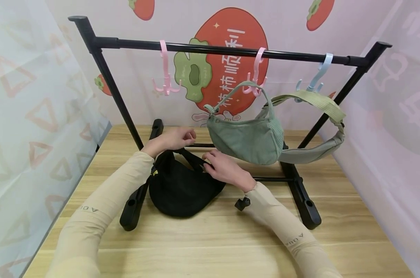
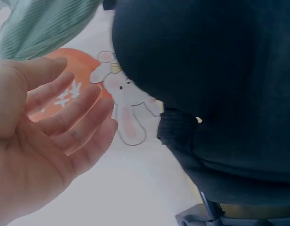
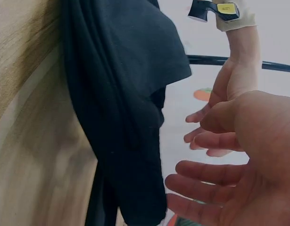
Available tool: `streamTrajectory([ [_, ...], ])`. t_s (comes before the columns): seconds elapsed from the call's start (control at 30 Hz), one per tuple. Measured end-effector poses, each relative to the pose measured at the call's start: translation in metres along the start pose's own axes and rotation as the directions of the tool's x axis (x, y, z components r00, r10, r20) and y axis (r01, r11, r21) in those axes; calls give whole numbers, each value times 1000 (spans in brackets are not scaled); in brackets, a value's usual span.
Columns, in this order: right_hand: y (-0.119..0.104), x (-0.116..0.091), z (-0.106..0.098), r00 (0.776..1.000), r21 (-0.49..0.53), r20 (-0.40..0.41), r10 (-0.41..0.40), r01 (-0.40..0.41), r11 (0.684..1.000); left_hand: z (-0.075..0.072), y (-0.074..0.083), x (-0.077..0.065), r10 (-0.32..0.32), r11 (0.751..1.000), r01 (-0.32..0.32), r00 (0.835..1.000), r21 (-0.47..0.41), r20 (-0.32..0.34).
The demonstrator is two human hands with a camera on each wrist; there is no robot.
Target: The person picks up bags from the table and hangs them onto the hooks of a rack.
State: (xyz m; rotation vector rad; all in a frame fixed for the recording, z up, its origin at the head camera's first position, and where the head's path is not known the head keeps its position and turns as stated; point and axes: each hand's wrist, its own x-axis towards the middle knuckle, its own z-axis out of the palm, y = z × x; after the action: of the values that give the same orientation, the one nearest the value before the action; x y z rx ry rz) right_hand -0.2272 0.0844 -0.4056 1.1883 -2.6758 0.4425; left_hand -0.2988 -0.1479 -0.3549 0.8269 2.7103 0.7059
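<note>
A black shoulder bag lies on the wooden table between the feet of a black rack, its strap toward the back. Just above the strap's left part is my left hand; its loosely bent fingers hold nothing, and the left wrist view shows the palm apart from the black cloth. My right hand is at the right end of the strap. In the right wrist view that hand's fingers are spread and loosely bent beside the bag, the lowest fingertips close to its edge; contact is unclear.
The rack's top bar carries two pink hooks and a blue hook. A green corduroy bag hangs from the right pink hook, and a grey bag with a light green strap from the blue one. A printed curtain stands behind.
</note>
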Motion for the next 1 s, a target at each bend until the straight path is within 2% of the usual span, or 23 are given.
streamTrajectory([
  [0.13, 2, 5, 6, 999, -52, 49, -7, 10, 999, 4, -7, 1, -1, 998, -1, 1000, 65, 28],
  [0.3, 3, 10, 10, 993, -40, 117, 7, -2, 999, 5, -9, -3, -6, 994, -1, 998, 107, 66],
  [0.53, 7, 16, 13, 947, 0, 313, 76, -80, 997, 7, -16, -5, -4, 986, -16, 993, 167, 120],
  [0.67, 11, 18, 17, 931, 42, 362, 49, -69, 997, 10, -18, -7, -37, 981, 6, 987, 196, 155],
  [0.77, 13, 20, 20, 921, 77, 385, 54, -91, 993, 13, -19, -7, -69, 974, 31, 984, 224, 165],
  [1.0, 18, 25, 26, 896, 131, 437, 75, -146, 981, 20, -20, -4, -72, 963, 24, 983, 270, 171],
])
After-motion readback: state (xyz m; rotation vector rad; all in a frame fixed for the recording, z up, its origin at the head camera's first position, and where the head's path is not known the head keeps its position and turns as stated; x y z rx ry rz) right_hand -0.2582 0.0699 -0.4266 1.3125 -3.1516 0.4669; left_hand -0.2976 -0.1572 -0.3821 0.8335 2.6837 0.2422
